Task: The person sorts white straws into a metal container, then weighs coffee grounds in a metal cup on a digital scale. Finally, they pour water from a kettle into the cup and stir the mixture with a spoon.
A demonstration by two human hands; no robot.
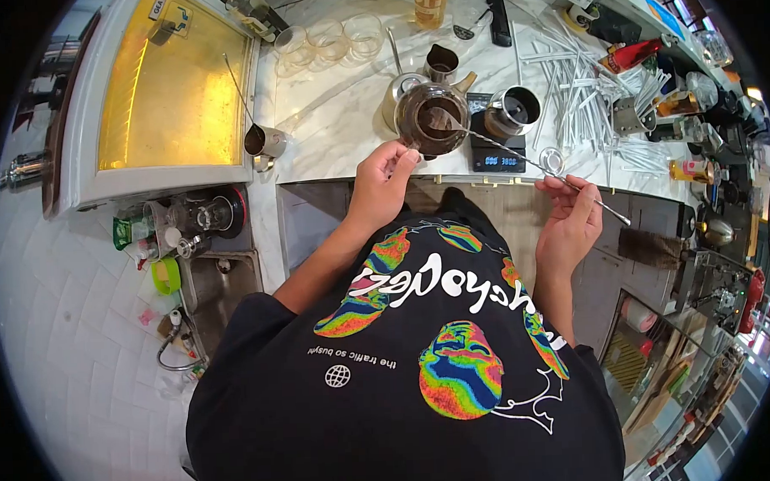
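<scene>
Head view: the left hand (381,186) has its fingers closed at the near edge of a round glass pot (430,139) on the marble counter (325,103). The right hand (569,219) grips a twisted-shaft bar spoon (518,159) between nearly closed fingers, its bowl over the pot's mouth; just beside, a metal cup (501,123) stands on a digital scale (489,155).

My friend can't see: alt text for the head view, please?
A person's left hand holds a round glass pot with dark contents while the right hand dips a long twisted spoon into it. Beside it on the marble counter are a metal cup, a lit digital scale and scattered white straws.
</scene>
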